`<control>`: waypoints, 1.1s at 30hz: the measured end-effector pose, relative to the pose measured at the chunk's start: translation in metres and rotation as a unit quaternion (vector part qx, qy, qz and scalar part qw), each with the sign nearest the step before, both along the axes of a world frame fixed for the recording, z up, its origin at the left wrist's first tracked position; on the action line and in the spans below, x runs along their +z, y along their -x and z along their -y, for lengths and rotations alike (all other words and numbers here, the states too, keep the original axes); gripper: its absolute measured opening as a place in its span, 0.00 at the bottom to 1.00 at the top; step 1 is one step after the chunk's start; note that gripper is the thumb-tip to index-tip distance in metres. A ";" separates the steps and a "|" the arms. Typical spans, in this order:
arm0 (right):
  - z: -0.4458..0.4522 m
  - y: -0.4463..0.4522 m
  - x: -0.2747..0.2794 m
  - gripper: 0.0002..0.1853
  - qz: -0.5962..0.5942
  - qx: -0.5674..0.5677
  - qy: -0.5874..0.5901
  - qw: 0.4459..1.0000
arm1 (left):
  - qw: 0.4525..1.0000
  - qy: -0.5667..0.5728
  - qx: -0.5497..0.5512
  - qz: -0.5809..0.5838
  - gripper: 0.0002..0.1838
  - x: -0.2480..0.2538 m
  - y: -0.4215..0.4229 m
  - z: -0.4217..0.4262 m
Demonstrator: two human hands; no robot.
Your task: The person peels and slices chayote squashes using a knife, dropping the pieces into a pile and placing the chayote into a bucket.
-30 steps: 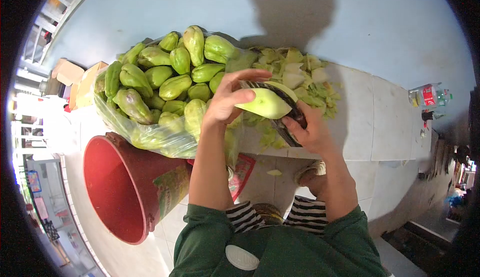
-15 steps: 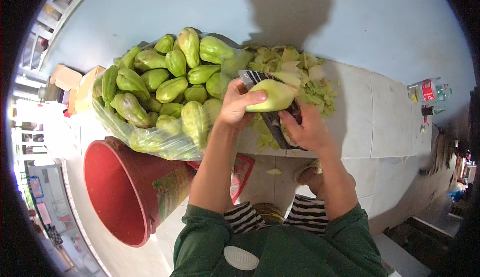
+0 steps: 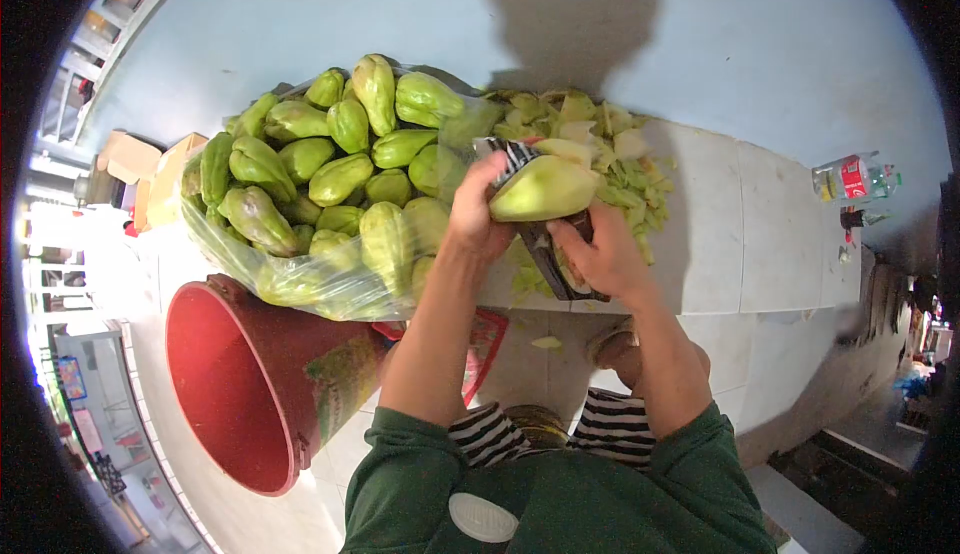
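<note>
A pale green, peeled-looking chayote (image 3: 545, 189) lies between my two hands above the tiled ledge. My left hand (image 3: 480, 204) is closed on its left end, with the thumb on top. My right hand (image 3: 603, 254) is closed round a dark, flat tool (image 3: 545, 262) that passes beneath the chayote; what kind of tool it is I cannot tell. Behind my hands a heap of green peelings (image 3: 640, 189) is spread on the ledge. Whole green chayotes (image 3: 340, 180) fill a clear plastic bag (image 3: 325, 289) to the left.
A red bucket (image 3: 225, 384) leans on its side at the lower left, near a red-edged item (image 3: 487, 354) on the floor. Cardboard boxes (image 3: 135, 157) stand at the far left. Plastic bottles (image 3: 855, 179) lie at the ledge's right end. A blue wall (image 3: 380, 4) rises behind.
The chayote has turned in my left hand, its broad side now facing up. My left hand has shifted slightly right and down since the earliest frame; my right hand has dropped slightly.
</note>
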State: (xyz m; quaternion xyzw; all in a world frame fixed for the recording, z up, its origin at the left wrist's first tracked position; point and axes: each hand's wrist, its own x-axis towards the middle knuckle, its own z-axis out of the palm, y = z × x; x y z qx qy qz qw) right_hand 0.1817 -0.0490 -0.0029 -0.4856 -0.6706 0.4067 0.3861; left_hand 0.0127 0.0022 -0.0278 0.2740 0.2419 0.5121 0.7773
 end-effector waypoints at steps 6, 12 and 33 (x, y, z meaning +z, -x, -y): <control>-0.016 -0.007 0.007 0.14 -0.230 -0.082 0.285 0.927 | 0.987 0.107 0.092 0.079 0.33 -0.004 -0.004 -0.003; -0.023 -0.004 0.001 0.14 -0.264 -0.122 0.297 0.909 | 0.942 0.165 0.283 0.074 0.20 -0.014 -0.006 -0.017; -0.024 -0.009 -0.012 0.14 -0.268 -0.099 0.180 0.941 | 0.928 0.192 0.294 0.127 0.20 0.016 0.019 -0.020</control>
